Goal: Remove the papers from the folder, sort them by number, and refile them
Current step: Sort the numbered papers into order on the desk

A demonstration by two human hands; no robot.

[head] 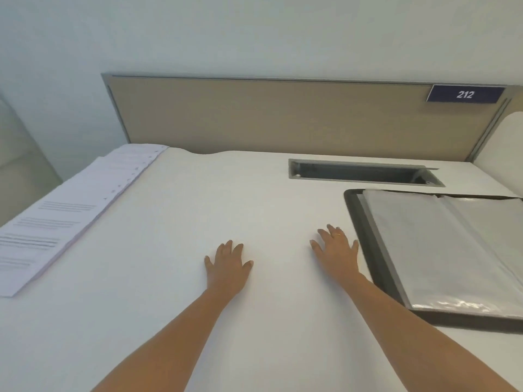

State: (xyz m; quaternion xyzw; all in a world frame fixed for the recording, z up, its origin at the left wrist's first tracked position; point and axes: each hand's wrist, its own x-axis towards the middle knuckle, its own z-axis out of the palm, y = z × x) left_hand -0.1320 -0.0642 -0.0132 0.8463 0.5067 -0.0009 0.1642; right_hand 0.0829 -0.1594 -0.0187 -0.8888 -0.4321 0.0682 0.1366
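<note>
White all over, the table [198,199] is carrying both of the person's bare hands, which are lying palm down near its middle. The left hand [227,267] is resting flat with its fingers [226,246] released, straight and slightly spread, gripping nothing. The right hand [336,256] is resting the same way a little further forward, its fingers likewise straight and fanned, with a gold ring [338,235] showing on 1 of them. The 2 hands are lying apart from each other, and neither is touching the task's things. The papers [70,219] are sitting along the left edge of the table, well apart from the left hand, fanned into an overlapping row that is running from the near left toward the far corner. Printed lines are showing on the nearest sheets, but the small marks at the sheets' corners are too blurred to read. The folder [365,250] is lying open on the right side of the table, just beside the right hand, its dark cover framing a stack of clear plastic sleeves [438,250] that are catching the light. Beyond the folder a rectangular cable slot [362,172] is sitting recessed in the table. A beige partition [268,117] is standing along the far edge, carrying a dark blue sign [465,94] reading 212 at its upper right corner.
</note>
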